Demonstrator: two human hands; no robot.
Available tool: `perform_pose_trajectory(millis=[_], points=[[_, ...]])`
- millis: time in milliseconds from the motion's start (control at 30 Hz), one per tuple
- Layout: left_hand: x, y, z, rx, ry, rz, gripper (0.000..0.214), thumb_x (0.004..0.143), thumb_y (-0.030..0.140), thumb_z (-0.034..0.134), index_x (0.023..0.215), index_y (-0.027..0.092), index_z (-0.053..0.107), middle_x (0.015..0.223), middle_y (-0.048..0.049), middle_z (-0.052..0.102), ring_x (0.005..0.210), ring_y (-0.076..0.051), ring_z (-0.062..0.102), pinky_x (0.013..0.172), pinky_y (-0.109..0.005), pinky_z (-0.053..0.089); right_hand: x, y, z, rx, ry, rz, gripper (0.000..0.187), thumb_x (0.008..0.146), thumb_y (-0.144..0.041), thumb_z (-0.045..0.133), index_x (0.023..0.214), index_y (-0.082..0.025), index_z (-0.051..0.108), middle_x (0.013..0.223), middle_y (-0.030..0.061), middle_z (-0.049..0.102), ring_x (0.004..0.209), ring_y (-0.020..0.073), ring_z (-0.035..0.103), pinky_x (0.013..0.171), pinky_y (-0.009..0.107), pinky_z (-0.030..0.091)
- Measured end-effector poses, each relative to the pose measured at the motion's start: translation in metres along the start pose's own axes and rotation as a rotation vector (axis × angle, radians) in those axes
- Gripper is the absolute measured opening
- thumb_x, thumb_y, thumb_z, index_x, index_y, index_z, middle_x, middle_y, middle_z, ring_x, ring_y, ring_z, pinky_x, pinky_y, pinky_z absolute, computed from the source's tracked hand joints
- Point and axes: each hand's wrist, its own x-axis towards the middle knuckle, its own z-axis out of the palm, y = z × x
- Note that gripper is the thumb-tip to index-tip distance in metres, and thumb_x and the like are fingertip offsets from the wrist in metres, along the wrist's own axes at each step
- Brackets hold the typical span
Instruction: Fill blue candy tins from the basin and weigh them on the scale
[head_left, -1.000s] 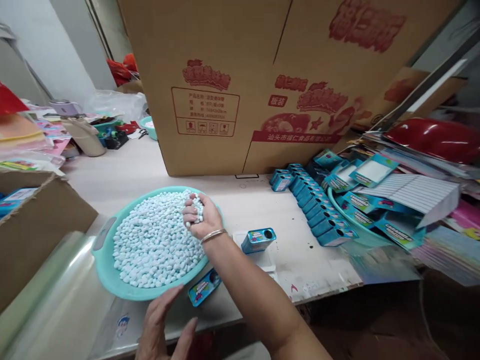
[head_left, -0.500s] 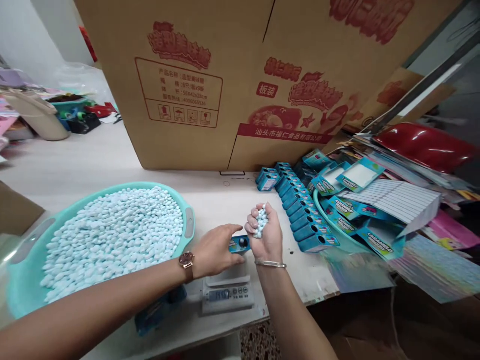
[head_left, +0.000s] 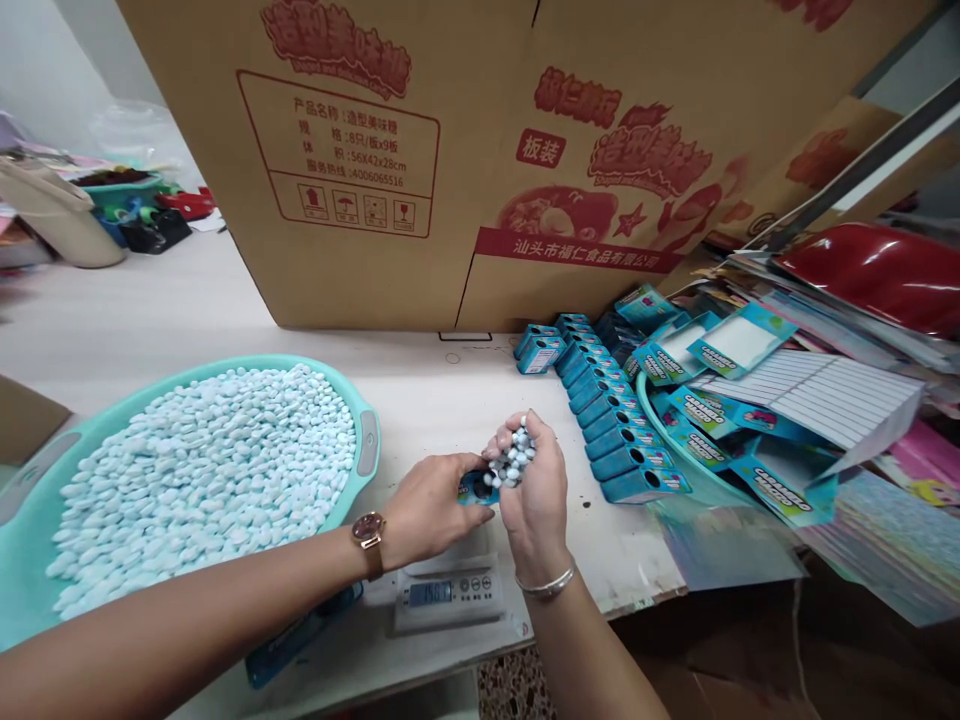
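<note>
My left hand [head_left: 431, 508] has its thumb and fingers closed around a small blue candy box [head_left: 471, 490] over the digital scale [head_left: 448, 592]. A dark round hole shows in the box's upper face. Cupped in my right hand [head_left: 536, 490] is a heap of pale blue candies [head_left: 512, 460], tilted toward the box so that the lowest ones sit at the hole. The two hands meet above the scale. On the left, a turquoise basin [head_left: 366, 440] holds a large pile of the same candies.
Behind stands a large cardboard carton [head_left: 360, 270]. Rows of blue boxes [head_left: 611, 420] with holes line the right side, beside a tub of flat printed cartons [head_left: 709, 415]. Another blue box [head_left: 296, 635] lies under my left forearm. A beige tumbler [head_left: 56, 215] stands at the far left.
My right hand has tipped leftward over the box, and the candies have shifted from its palm to the hole. The scale's reading has changed. The camera view has shifted slightly.
</note>
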Motion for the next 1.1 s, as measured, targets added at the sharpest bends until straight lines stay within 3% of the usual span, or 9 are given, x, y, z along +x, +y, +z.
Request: perform_pose_trajectory(millis=[167,300,467,600,733,933,1100], points=[[-0.001,-0.001,0.000,0.047,0.007,0.009,0.025,0.072,0.023,0.060,0.095,0.021,0.068,0.088,-0.0019,0.072,0.078,-0.021,0.064,0.067,-0.027,0.046,0.001,0.002,-0.001,0.008,0.030,0.005,0.020,0.080,-0.036,0.055,0.070,-0.019,0.051,0.056,-0.0061,0.045,0.048,0.0065,0.044,0.047,0.019,0.037],[0.000,-0.002,0.000,0.068,0.004,0.031,0.027,0.072,0.022,0.061,0.099,0.022,0.068,0.092,-0.0024,0.072,0.081,-0.021,0.065,0.068,-0.027,0.046,0.007,0.001,-0.003,0.063,0.023,0.057,0.018,0.079,-0.034,0.056,0.071,-0.019,0.050,0.054,-0.0075,0.042,0.042,0.0048,0.034,0.040,0.017,0.029],[0.001,-0.003,-0.005,0.101,-0.041,0.016,0.043,0.072,0.029,0.067,0.114,0.020,0.063,0.110,-0.0070,0.070,0.097,-0.026,0.065,0.083,-0.034,0.049,0.017,-0.009,-0.015,0.247,-0.056,0.207,0.016,0.079,-0.027,0.055,0.068,-0.020,0.046,0.051,-0.0101,0.034,0.037,0.0038,0.025,0.036,0.016,0.021],[-0.005,-0.007,-0.022,0.101,-0.056,0.005,0.062,0.072,0.040,0.070,0.127,0.016,0.054,0.129,-0.0108,0.060,0.116,-0.027,0.058,0.098,-0.039,0.045,0.019,-0.023,-0.033,0.364,-0.142,0.223,0.014,0.080,-0.018,0.053,0.068,-0.019,0.045,0.052,-0.0103,0.034,0.037,0.0034,0.026,0.036,0.014,0.022],[-0.023,-0.013,-0.049,0.150,0.032,0.013,0.059,0.078,0.046,0.065,0.129,0.019,0.052,0.133,-0.0081,0.057,0.119,-0.024,0.055,0.099,-0.039,0.046,0.014,-0.036,-0.058,0.463,-0.147,0.210,0.012,0.081,-0.015,0.051,0.071,-0.019,0.046,0.054,-0.0098,0.037,0.038,0.0034,0.030,0.036,0.014,0.024],[-0.046,-0.018,-0.075,0.431,0.165,0.209,0.048,0.088,0.040,0.055,0.130,0.019,0.049,0.128,-0.0078,0.058,0.119,-0.022,0.053,0.102,-0.039,0.043,-0.001,-0.030,-0.100,0.541,-0.044,0.197,0.010,0.079,-0.014,0.051,0.073,-0.019,0.046,0.055,-0.0099,0.038,0.038,0.0032,0.032,0.035,0.015,0.027],[-0.039,-0.008,-0.064,0.535,0.038,0.413,0.037,0.094,0.025,0.042,0.130,0.020,0.049,0.131,-0.0073,0.055,0.120,-0.020,0.051,0.099,-0.036,0.045,-0.012,-0.009,-0.119,0.554,0.030,0.227,0.013,0.076,-0.012,0.056,0.072,-0.019,0.046,0.055,-0.0103,0.038,0.038,0.0027,0.033,0.035,0.014,0.028]])
